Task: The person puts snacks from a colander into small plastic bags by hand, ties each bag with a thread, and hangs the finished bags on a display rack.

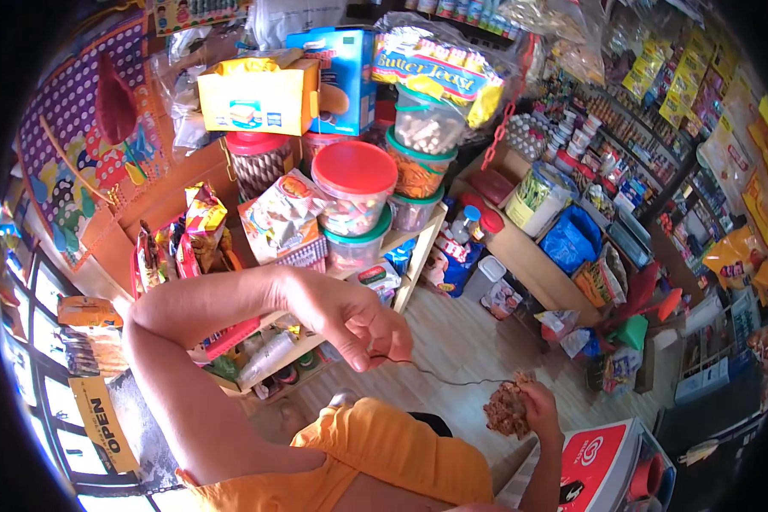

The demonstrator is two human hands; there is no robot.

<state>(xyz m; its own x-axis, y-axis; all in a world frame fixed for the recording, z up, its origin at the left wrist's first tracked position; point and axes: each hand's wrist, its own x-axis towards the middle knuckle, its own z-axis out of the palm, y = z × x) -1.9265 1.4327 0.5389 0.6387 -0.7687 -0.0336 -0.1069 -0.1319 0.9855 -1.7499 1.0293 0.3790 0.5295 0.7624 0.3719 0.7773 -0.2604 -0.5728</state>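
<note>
My left hand [352, 320] is raised in front of the shelf of tubs, thumb and fingers pinching the end of a thin dark strand [451, 382]. The strand runs across to a brown, crinkled bundle [509, 409], whose material I cannot tell. My right hand [537, 406] holds this bundle at its right side, over the wooden floor. Between my two hands the strand hangs slightly slack.
Plastic tubs with a red lid [354, 168] and green lids stand on a wooden shelf [422, 249] ahead. A red and white freezer [595, 448] is at lower right. A red plastic chain [507, 121] hangs above. Packed goods line the right side.
</note>
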